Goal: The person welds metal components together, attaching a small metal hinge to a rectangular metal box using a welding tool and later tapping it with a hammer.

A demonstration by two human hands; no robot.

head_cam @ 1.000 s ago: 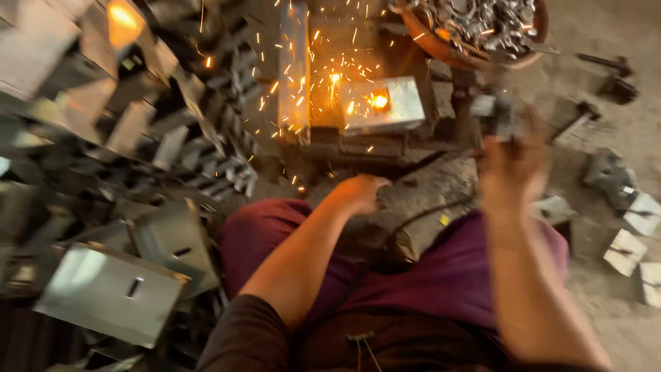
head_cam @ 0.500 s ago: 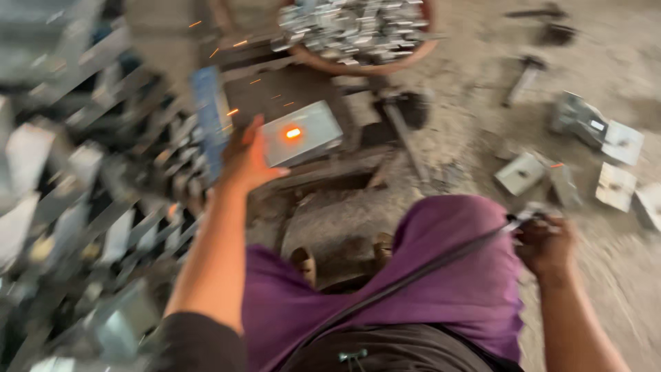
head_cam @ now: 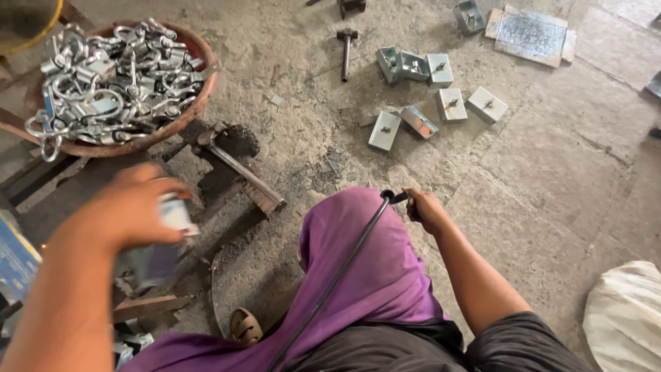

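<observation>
Metal box (head_cam: 165,227) sits gripped under the left hand (head_cam: 134,207); right hand (head_cam: 425,209) holds a black cable (head_cam: 344,265) well apart, rightward.

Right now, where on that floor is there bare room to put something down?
Bare concrete floor lies right of the purple knee, below the metal boxes, toward the white sack. The left is crowded: bowl of shackles, iron bar.
</observation>
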